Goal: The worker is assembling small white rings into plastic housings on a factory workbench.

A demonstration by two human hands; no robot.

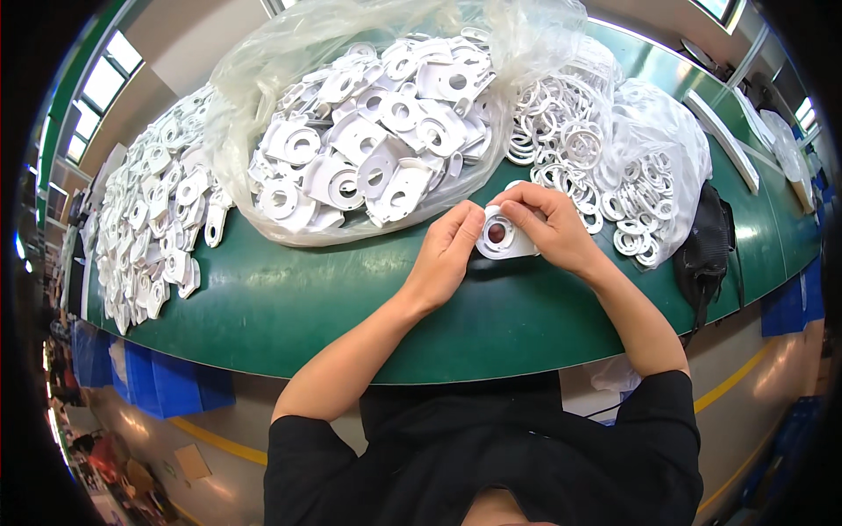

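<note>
Between my two hands, above the green table (351,324), is a white plastic housing part (507,248) with a round hole, through which a fingertip shows. My left hand (445,250) grips its left edge, thumb and fingers pressed together. On the other side my right hand (554,226) pinches its upper right edge, thumb lying near the hole. Whether a ring sits in the hole's rim is too small to tell. Just beyond the hands lies a heap of similar white housings (377,149) in a clear plastic bag (250,88). White rings (570,145) are piled past my right hand.
A loose heap of white parts (162,202) covers the left end of the table. More rings spill from a second clear bag (671,131) at right, beside a black bag (706,245). A white strip (724,140) lies farther right. Blue bins (167,377) stand below the table's left edge.
</note>
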